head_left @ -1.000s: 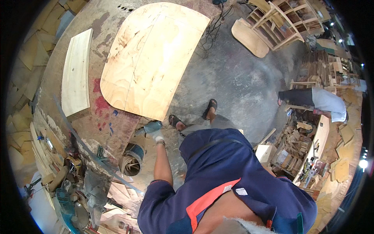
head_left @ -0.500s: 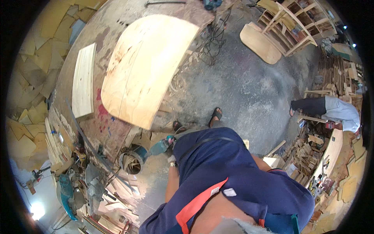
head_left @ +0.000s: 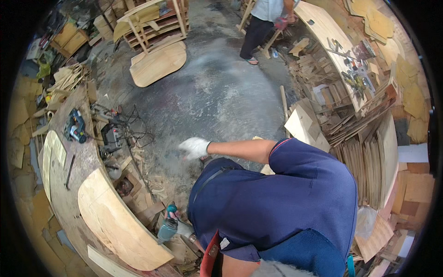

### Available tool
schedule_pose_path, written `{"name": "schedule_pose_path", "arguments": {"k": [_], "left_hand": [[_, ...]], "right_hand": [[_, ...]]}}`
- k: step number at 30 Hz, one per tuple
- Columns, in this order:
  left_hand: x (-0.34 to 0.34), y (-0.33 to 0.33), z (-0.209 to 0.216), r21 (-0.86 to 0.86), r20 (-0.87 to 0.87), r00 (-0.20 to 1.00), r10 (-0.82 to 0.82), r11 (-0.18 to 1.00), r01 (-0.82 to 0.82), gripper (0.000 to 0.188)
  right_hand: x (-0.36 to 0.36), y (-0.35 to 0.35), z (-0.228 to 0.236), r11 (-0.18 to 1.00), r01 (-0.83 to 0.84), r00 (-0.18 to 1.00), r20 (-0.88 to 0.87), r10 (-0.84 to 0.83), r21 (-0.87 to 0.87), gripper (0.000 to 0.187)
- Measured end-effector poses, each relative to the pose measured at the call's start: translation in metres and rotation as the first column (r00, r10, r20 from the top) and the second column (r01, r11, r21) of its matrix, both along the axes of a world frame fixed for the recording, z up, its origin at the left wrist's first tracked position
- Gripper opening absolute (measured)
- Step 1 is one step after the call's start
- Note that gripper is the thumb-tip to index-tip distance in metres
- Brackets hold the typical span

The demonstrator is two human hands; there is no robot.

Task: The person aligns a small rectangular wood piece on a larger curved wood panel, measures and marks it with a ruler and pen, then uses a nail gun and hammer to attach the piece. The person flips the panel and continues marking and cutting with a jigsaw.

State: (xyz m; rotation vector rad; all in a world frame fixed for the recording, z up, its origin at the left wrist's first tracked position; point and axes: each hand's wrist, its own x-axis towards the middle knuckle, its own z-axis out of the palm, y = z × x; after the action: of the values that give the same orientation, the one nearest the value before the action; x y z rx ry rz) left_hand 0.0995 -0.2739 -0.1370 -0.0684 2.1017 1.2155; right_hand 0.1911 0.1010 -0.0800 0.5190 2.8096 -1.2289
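Note:
My left hand [head_left: 184,229], in a pale glove with a watch strap at the wrist, is closed round a teal power tool [head_left: 167,228] low at my left side; its exact kind is hard to make out. Beside it lies a large pale plywood panel [head_left: 115,221] with rounded corners, on the workbench [head_left: 85,161]. My right arm reaches across in front of me. The white-gloved right hand [head_left: 195,147] hangs over the grey floor, slightly blurred, its fingers apart and holding nothing.
On the bench are a blue-teal power tool [head_left: 75,127] and a dark metal bar [head_left: 70,171]. Cables [head_left: 136,131] and wood scraps lie beside it. A rounded board [head_left: 159,63] leans at a wooden frame [head_left: 154,23]. A person [head_left: 260,30] stands at another bench [head_left: 330,46]; stacked boards [head_left: 364,171] are at right.
My view has turned to the right, so the bench and panel now lie at lower left. My right arm has come forward into view. The left hand still holds the teal tool.

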Motion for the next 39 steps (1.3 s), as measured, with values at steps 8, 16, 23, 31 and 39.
{"name": "schedule_pose_path", "arguments": {"k": [8, 16, 23, 31, 39], "left_hand": [[-0.028, 0.097, 0.092, 0.025, -0.383, 0.856, -0.348, 0.922, 0.386, 0.03], [-0.013, 0.15, 0.182, 0.574, 0.238, 0.966, 0.106, 0.787, -0.228, 0.017], [-0.058, 0.111, 0.179, 0.664, 0.177, 0.97, 0.168, 0.707, -0.244, 0.03], [-0.157, 0.029, 0.199, 0.641, -0.124, 0.98, 0.155, 0.767, -0.04, 0.038], [-0.176, -0.065, 0.195, 0.859, 0.207, 0.914, 0.348, 0.382, -0.34, 0.043]], "right_hand": [[-0.041, -0.052, 0.125, 0.928, -0.329, 0.902, -0.349, 0.254, -0.174, 0.073], [-0.063, -0.062, 0.154, 0.934, -0.261, 0.954, 0.08, 0.288, -0.243, 0.1], [-0.134, -0.098, 0.162, 0.913, -0.397, 0.883, 0.231, 0.409, -0.097, 0.107], [-0.258, -0.167, 0.196, 0.851, -0.524, 0.847, 0.118, 0.518, 0.026, 0.103], [-0.342, -0.243, 0.195, 0.836, -0.538, 0.843, 0.068, 0.534, 0.105, 0.063]]}}
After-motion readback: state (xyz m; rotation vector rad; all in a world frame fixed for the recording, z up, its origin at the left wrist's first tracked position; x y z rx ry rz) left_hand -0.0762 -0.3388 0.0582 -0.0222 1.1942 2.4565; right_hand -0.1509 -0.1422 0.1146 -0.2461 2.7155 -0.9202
